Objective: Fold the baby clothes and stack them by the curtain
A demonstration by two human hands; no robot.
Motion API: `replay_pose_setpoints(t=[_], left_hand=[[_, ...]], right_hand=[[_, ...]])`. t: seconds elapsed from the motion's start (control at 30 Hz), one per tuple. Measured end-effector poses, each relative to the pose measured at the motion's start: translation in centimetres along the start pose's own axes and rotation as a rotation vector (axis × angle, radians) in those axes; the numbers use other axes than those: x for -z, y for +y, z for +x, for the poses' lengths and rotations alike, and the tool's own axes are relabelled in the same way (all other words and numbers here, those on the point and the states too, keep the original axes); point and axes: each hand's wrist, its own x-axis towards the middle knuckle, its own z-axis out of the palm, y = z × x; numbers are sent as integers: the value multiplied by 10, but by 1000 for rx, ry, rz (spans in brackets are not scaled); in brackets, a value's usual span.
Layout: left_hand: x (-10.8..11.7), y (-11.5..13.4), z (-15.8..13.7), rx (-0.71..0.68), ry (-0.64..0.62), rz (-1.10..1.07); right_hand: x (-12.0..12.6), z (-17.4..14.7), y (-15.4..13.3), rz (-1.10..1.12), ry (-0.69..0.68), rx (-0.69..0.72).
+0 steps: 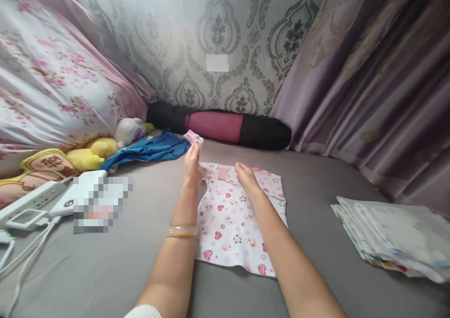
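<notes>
A small white garment (228,224) with pink hearts and flowers lies spread flat on the bed, a pink patch near its top edge. My left hand (192,158) pinches a pink-ended, sleeve-like part (192,136) of it, raised at the upper left. At the garment's upper edge, the fingers of my right hand (247,177) are curled closed on the cloth; the fingertips are partly hidden. A fold runs along the upper right side of the garment, beside my right hand.
Folded cloths (393,233) are stacked at the right. A blue cloth (154,148), plush toys (86,155), a power strip (42,196) with cables and a white box-shaped device (66,205) lie left. A black and maroon roll bag (218,126) rests against the wall.
</notes>
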Motion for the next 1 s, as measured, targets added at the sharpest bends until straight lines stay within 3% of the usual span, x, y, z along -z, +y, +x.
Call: replay_pose_setpoints(t=[0.17,0.33,0.43,0.67,1.0], left_hand=[[-33,-3,-37,-108,-212,319],[-51,-6,-67,-154,-400,618],[-58,-8,-78,-147,-445,774],[-64,-17,-97,-231,-611,1040],[-75,-24,-126,-354,-845,1099]], right_hand=[[34,-20,0,365,15,-194],[51,-30,8,466,42,-289],[55,-32,6,488,48,-331],[68,-31,-8,612,39,-220],[84,-36,-16,672,-79,-154]])
